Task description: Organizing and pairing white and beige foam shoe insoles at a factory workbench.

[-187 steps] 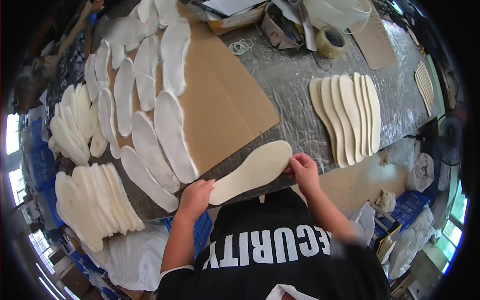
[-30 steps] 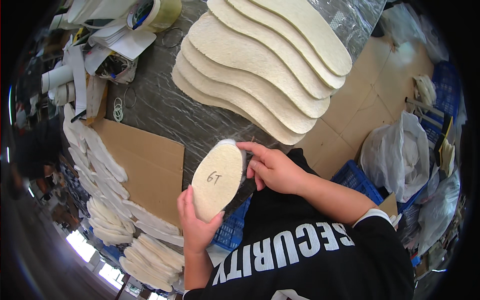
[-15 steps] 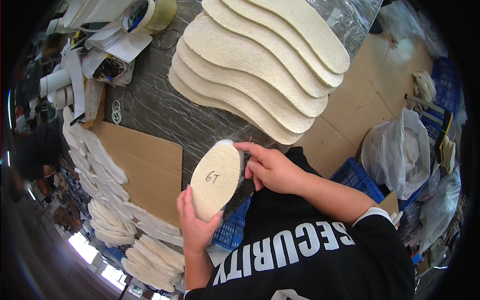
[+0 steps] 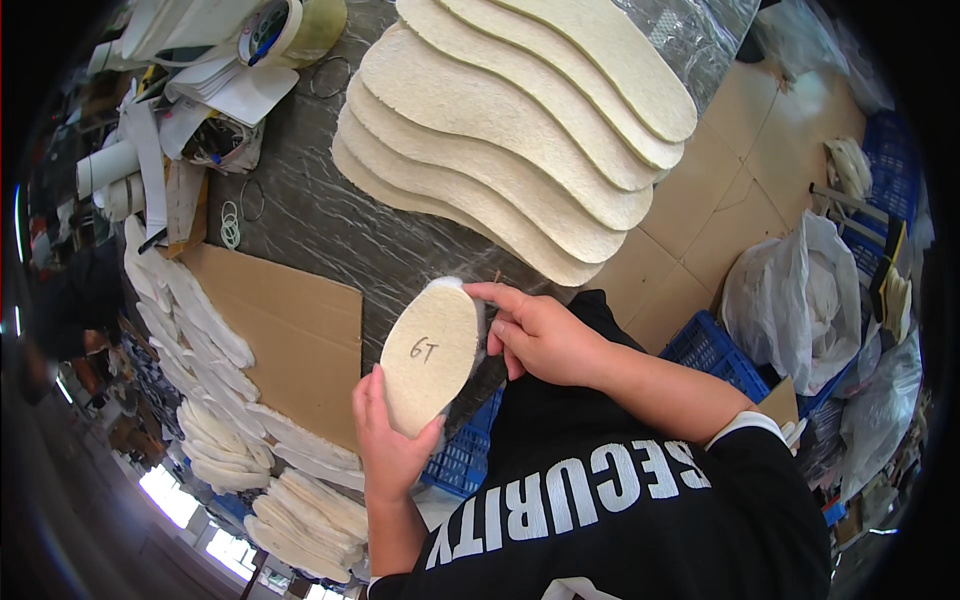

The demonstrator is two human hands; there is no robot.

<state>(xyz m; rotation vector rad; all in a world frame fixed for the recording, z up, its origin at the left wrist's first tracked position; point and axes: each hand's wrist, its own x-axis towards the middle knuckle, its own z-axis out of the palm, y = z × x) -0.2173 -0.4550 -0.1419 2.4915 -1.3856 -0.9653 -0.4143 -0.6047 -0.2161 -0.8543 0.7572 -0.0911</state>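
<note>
My left hand grips the lower end of a cream felt insole, thumb on one side and fingers on the other. Dark handwritten marks show on its upper face, and pale fluff sticks out at its top and right edges. My right hand has its index finger stretched out, the tip touching the insole's upper right edge. Its thumb and other fingers are bent, beside the insole; nothing shows held in them. Beyond both hands, several larger cream insoles lie fanned out, overlapping, on the dark table.
A brown cardboard sheet lies left of my hands, bordered by piles of white insoles. Tape rolls and papers crowd the far left. Blue crates and a white plastic bag stand on the tiled floor at right.
The view has shifted very slightly. Both hands keep the same hold and touch on the insole, with no clear movement otherwise.
</note>
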